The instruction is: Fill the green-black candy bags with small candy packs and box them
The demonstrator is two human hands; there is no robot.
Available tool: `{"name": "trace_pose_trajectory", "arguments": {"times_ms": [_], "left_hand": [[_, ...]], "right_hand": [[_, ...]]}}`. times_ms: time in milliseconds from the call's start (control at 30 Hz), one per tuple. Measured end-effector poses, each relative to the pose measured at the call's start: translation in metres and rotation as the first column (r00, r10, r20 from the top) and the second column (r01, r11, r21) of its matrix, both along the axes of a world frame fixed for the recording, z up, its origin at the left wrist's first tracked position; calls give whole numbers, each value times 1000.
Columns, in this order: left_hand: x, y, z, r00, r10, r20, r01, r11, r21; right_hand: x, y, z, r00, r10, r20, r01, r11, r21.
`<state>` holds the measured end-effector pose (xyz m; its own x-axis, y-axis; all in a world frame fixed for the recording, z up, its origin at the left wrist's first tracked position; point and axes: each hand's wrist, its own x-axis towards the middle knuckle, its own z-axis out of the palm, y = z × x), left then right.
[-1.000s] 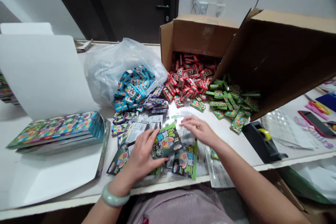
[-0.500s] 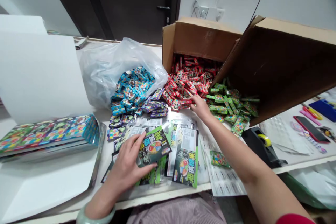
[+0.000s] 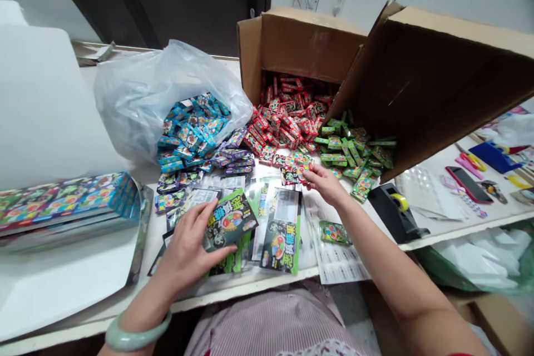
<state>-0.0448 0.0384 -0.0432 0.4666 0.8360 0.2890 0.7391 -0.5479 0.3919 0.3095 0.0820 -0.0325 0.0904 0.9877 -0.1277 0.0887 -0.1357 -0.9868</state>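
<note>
White worktop (image 3: 492, 212) runs across the view, crowded with packets and small boxes. Nearest the body, the left hand (image 3: 189, 245) is laid with its fingers half spread on a green packet (image 3: 233, 221), which is gripped between the thumb at its near edge and the fingers on its face. The packet is held tilted, just above a layer of flat packets (image 3: 280, 242) of the same kind.

Beyond that hand and to its right, the right hand (image 3: 326, 184) is seen with thumb and fingertips closed in a pinch on a small red box (image 3: 293, 174), possibly two. The box's long axis is set roughly across the view, and its free end is pointed towards the left hand. The box is thus placed beyond and to the right of the green packet, apart from it, with the right hand nearer to it than the left.

Further out from the right hand, a heap of red boxes (image 3: 287, 117) is spilled from a cardboard carton (image 3: 300, 44), and green boxes (image 3: 354, 150) are piled to its right.
</note>
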Motion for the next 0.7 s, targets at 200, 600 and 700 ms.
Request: {"name": "trace_pose_trajectory", "arguments": {"times_ms": [200,600,700], "left_hand": [[-1,-1,-1,1000,12,-16,-12,1000,20],[10,-2,0,1000,-20,-11,20,1000,-8],[5,-5,-2,1000,-18,-10,18,1000,-14]], "right_hand": [[-5,-17,8,968,-25,251,-24,982,190],[-72,27,31,354,267,896,-250,951,-185],[-64,33,29,435,358,826,-276,926,-256]]}}
